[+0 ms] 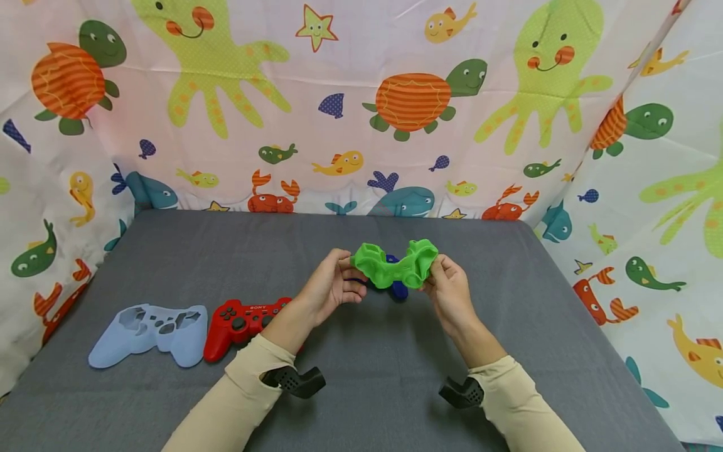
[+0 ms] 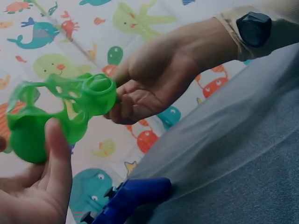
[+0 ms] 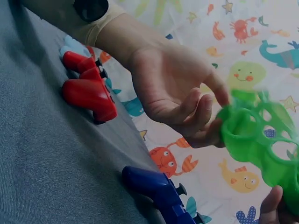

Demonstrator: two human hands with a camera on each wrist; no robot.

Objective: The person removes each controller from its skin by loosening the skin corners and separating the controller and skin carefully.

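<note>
Between my two hands a bright green silicone controller cover (image 1: 395,267) is held up above the table, its cut-outs showing in both wrist views. My left hand (image 1: 333,285) pinches one end of it between thumb and fingers. The other end is gripped by my right hand (image 1: 450,292), thumb against the rim. Below and behind the cover lies a blue game controller (image 1: 399,290), mostly hidden by it in the head view. The left wrist view shows one blue grip and thumbsticks of that controller (image 2: 140,196).
To the left on the grey table (image 1: 384,389) lie a light blue controller cover (image 1: 152,333) and a red game controller (image 1: 231,326), the latter partly behind my left forearm. A curtain printed with sea animals (image 1: 339,113) hangs along the table's back and right side.
</note>
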